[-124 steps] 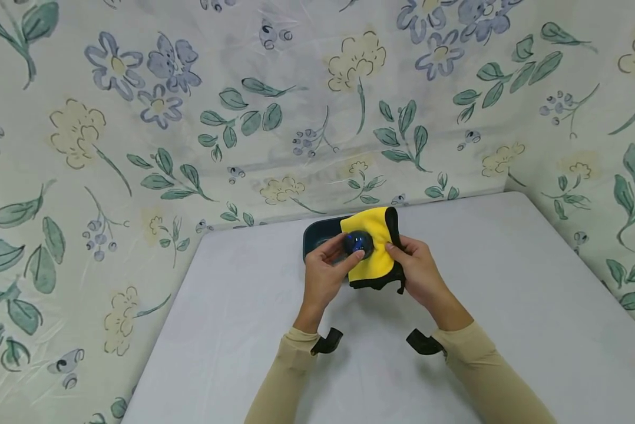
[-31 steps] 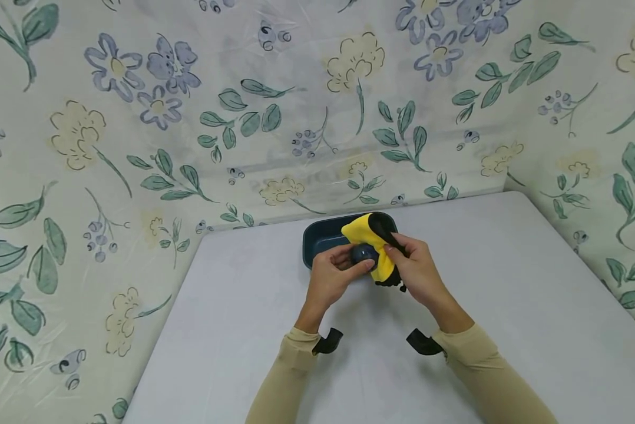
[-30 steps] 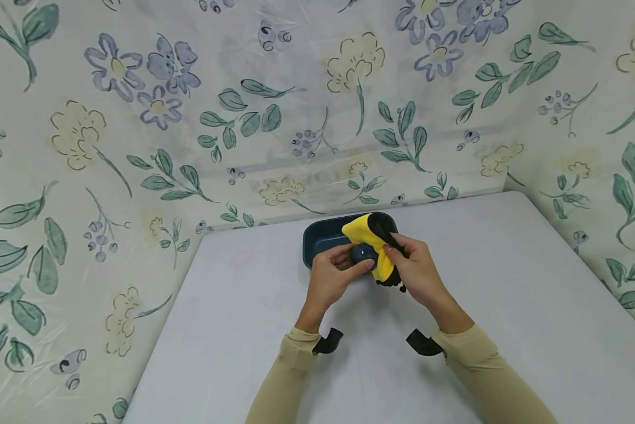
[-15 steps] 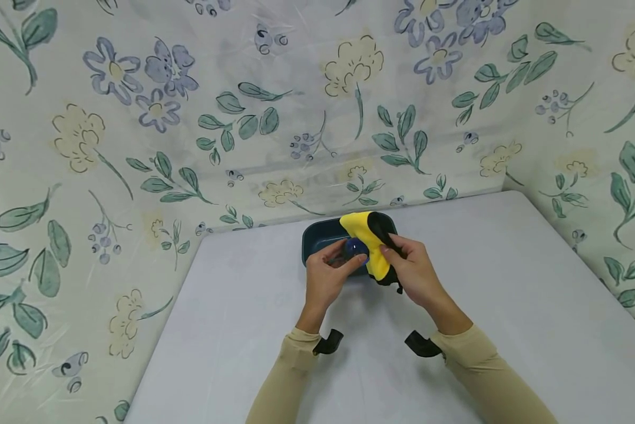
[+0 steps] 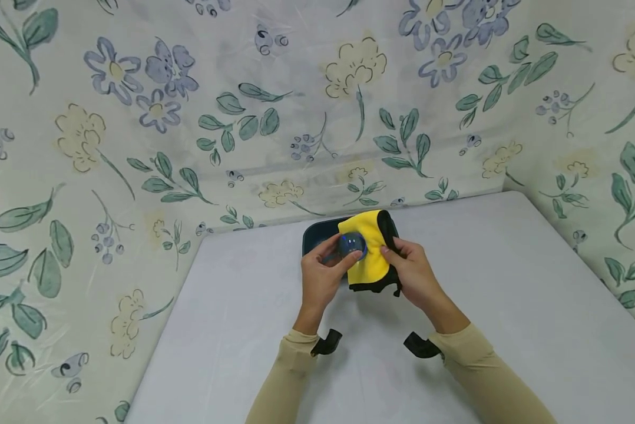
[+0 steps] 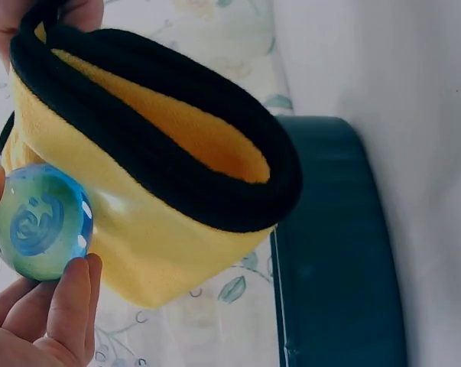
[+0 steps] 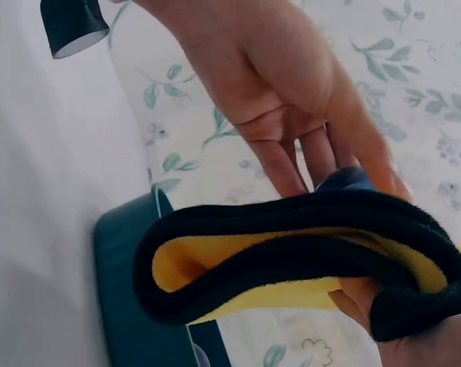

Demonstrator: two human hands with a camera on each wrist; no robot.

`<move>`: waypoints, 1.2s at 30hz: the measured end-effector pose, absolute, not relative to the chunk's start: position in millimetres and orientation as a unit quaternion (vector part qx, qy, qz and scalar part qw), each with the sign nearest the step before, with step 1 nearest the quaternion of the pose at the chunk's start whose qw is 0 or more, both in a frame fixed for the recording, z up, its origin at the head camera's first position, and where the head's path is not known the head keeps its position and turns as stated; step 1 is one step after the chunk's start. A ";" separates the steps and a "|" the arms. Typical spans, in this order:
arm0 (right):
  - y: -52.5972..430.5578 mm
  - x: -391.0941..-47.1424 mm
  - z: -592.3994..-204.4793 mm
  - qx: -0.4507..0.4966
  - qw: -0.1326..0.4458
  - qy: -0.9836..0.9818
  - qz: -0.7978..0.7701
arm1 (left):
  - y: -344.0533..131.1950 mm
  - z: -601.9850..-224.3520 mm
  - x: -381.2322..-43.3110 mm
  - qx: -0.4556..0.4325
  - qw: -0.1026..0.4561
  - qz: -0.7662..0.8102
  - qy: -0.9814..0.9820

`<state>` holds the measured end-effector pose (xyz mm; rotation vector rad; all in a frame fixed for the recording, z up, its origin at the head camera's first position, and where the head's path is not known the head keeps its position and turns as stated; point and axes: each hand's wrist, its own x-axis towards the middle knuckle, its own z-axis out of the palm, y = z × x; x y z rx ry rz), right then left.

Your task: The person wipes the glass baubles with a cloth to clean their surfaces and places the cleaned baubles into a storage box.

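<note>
My left hand (image 5: 319, 280) holds a clear blue glass ball (image 5: 351, 245) between thumb and fingertips. A swirl mark shows on the ball in the left wrist view. Folded over, a yellow cloth (image 5: 371, 266) with black edging hangs from my right hand (image 5: 419, 274), which pinches it by its right side. The cloth's yellow face lies right behind the ball. In the right wrist view the folded cloth (image 7: 276, 294) hides most of the ball. Both hands are raised in front of a dark teal tub (image 5: 311, 237), partly hidden by the cloth and my left hand.
The tub stands near the back edge of a white-covered table (image 5: 232, 306). Flowered sheeting (image 5: 296, 118) rises behind it and at both sides. Black wrist-worn pieces (image 5: 327, 343) stick out from both tan sleeves (image 5: 285, 377).
A second ago the cloth was bunched against the ball's right side; now it is spread wider behind it. The ball and my left hand have shifted slightly left. Both grips hold.
</note>
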<state>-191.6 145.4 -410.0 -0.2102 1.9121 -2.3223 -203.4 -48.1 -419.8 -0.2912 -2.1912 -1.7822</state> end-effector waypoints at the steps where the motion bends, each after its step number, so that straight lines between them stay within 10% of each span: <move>1: 145.6 -191.7 -410.2 -0.067 0.065 0.629 -0.772 | -47.8 -419.1 -202.7 -0.105 0.151 -0.621 -0.762; 36: 144.4 -179.7 -406.2 -0.033 0.037 0.592 -0.804 | -58.0 -421.1 -197.3 -0.194 0.153 -0.595 -0.765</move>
